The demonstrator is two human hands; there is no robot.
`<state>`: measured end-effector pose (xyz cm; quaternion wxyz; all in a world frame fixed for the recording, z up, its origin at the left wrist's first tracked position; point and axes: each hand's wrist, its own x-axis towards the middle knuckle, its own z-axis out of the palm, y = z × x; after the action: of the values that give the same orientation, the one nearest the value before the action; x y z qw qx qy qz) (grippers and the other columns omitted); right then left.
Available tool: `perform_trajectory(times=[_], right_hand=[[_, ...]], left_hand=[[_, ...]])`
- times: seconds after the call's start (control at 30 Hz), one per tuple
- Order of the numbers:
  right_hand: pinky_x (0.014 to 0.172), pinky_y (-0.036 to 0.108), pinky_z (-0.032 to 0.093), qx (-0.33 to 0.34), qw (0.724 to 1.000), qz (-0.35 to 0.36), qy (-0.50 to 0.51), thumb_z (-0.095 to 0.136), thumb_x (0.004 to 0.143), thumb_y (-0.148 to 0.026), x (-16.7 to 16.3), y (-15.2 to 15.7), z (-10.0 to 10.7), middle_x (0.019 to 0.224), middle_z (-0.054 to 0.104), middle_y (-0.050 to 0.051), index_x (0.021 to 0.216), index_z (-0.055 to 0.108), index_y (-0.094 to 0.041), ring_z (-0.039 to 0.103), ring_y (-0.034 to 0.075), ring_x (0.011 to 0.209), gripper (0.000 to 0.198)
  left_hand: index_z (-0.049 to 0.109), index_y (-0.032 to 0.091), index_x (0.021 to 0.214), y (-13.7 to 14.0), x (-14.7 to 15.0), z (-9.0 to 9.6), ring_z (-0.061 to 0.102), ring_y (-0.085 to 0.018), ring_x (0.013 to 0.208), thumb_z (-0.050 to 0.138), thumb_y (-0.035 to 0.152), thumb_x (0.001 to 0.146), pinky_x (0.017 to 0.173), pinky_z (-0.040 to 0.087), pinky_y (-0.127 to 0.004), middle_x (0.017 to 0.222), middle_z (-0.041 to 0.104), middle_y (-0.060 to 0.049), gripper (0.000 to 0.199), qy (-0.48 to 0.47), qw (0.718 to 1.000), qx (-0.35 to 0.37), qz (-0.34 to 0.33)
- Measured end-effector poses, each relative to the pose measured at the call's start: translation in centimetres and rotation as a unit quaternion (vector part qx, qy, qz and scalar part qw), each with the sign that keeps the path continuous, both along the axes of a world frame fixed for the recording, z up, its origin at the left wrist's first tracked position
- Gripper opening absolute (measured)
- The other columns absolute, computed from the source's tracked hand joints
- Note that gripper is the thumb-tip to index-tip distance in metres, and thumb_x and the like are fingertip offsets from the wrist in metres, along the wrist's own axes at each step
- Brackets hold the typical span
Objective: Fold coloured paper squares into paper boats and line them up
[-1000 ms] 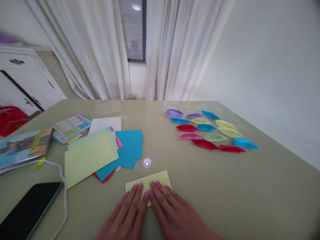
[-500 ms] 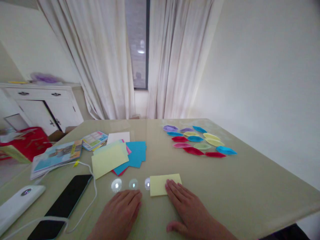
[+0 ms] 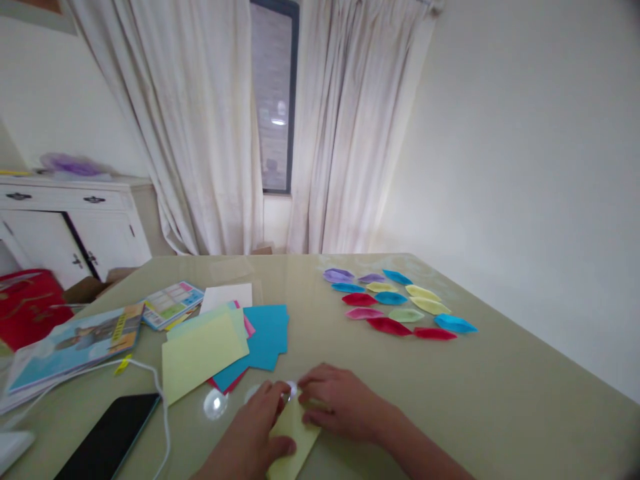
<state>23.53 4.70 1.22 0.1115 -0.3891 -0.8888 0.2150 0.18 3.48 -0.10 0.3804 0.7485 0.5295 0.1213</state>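
Observation:
A folded sheet of pale yellow paper lies on the table close in front of me, its length pointing away from me. My left hand grips its left side, with the thumb on the paper and the fingers bent near the far end. From the right, my right hand has its fingers curled over the far right corner, the thumb low against the paper. The fingers partly hide that far end. Loose yellow sheets and blue sheets lie beyond my left hand.
Several folded paper boat-like shapes, such as a red one and a blue one, lie at the back right. To the left are a black phone, a white cable, a magazine and a white device.
The yellow paper has turned from lying crosswise to pointing away from me and come nearer. Both hands, flat before, now have bent fingers on it. The camera view has tilted up slightly.

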Motion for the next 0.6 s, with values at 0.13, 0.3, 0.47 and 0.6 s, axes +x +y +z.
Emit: perform_trajectory(times=[0.13, 0.3, 0.47, 0.6], right_hand=[[0.109, 0.038, 0.05, 0.002, 0.994, -0.097, 0.047, 0.074, 0.096, -0.025, -1.6, 1.4, -1.1, 0.127, 0.075, 0.012, 0.126, 0.075, -0.019, 0.066, 0.027, 0.121, 0.031], [0.106, 0.039, 0.05, -0.003, 0.968, -0.191, 0.164, 0.075, 0.093, -0.026, -0.8, 0.8, -2.3, 0.125, 0.072, 0.012, 0.126, 0.073, -0.019, 0.065, 0.027, 0.118, 0.034], [0.09, 0.04, 0.056, -0.068, 0.92, -0.264, 0.28, 0.064, 0.101, -0.045, -0.4, 1.0, -2.6, 0.119, 0.072, 0.013, 0.124, 0.072, -0.018, 0.07, 0.027, 0.102, 0.037], [0.1, 0.046, 0.056, -0.155, 0.835, -0.276, 0.451, 0.074, 0.093, -0.059, -1.0, 1.0, -3.1, 0.135, 0.069, 0.016, 0.141, 0.06, -0.021, 0.069, 0.031, 0.117, 0.063]], left_hand=[[0.061, 0.018, 0.129, 0.6, -0.8, -0.3, 0.066, -0.026, 0.1, 0.067, 0.016, 0.064, 0.086, 0.047, -0.033, 0.108, 0.071, -0.006, 0.065, -0.008, 0.999, -0.031, 0.02], [0.066, 0.019, 0.105, 0.9, -1.5, -0.9, 0.067, -0.027, 0.103, 0.065, 0.015, 0.067, 0.087, 0.043, -0.034, 0.107, 0.073, -0.007, 0.038, 0.037, 0.999, -0.012, 0.011], [0.063, 0.022, 0.092, 1.1, -1.9, -1.8, 0.068, -0.027, 0.093, 0.059, 0.025, 0.086, 0.082, 0.045, -0.034, 0.098, 0.073, -0.007, 0.008, 0.024, 0.999, 0.046, 0.013], [0.064, 0.024, 0.095, 0.9, -0.6, -2.3, 0.07, -0.026, 0.088, 0.054, 0.044, 0.1, 0.078, 0.051, -0.033, 0.091, 0.074, -0.006, 0.024, -0.175, 0.979, 0.056, 0.09]])
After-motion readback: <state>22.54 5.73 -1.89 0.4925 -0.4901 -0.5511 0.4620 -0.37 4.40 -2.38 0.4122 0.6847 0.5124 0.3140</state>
